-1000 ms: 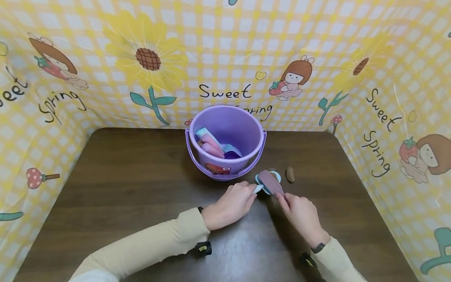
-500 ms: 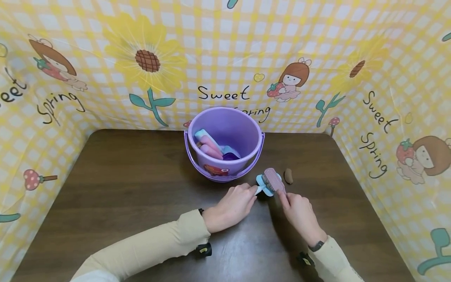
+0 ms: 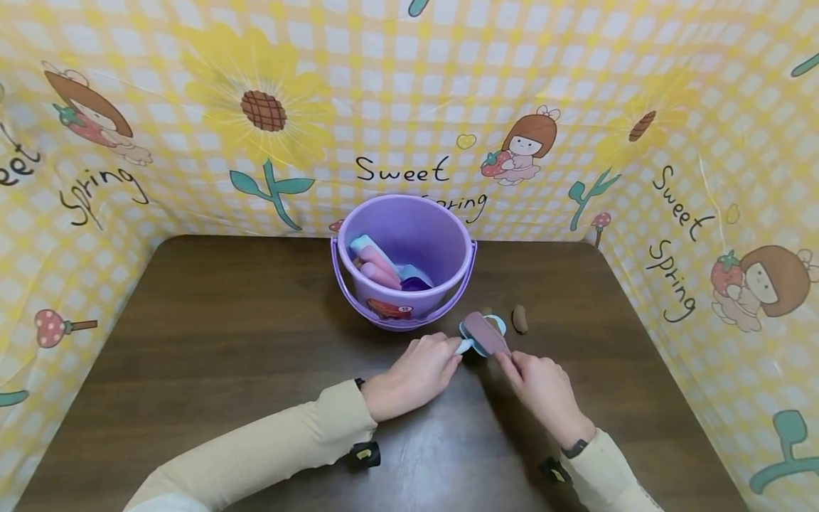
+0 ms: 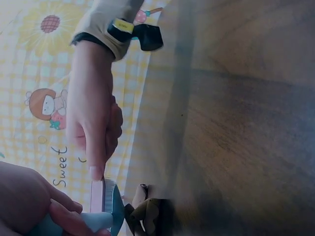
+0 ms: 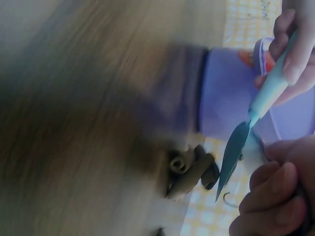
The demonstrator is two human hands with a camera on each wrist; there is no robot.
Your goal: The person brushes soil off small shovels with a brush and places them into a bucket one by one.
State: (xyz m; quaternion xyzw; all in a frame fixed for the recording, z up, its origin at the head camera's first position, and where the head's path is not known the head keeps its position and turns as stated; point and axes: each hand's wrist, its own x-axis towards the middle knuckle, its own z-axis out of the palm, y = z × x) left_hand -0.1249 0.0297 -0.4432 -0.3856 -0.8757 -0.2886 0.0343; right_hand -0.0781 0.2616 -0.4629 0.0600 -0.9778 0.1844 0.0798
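Note:
My left hand (image 3: 416, 373) grips the handle of a light blue toy shovel (image 5: 234, 147), whose scalloped head sits low over the table right of the bucket. In my right hand (image 3: 547, 387) is a pink brush (image 3: 484, 333), pinched at its handle, with the index finger stretched along it. The brush lies over the shovel head and covers much of it; its pale bristles (image 4: 109, 194) face the blade in the left wrist view. Several curled brown pieces (image 5: 189, 179) lie close by the blade, and one brown piece (image 3: 520, 319) rests apart, to its right.
A purple bucket (image 3: 416, 231) with its carrying handle lowered stands behind my hands. Inside it are pink rods (image 3: 380, 270), a light blue piece (image 3: 366, 247) and a dark purple piece (image 3: 416, 284). Checked cloth (image 3: 397, 92) walls the brown table (image 3: 269, 299) at the back and sides.
My right hand has tipped the brush to the right over the shovel, showing its bristles, then back to the left. My left hand keeps its grip, nearly still.

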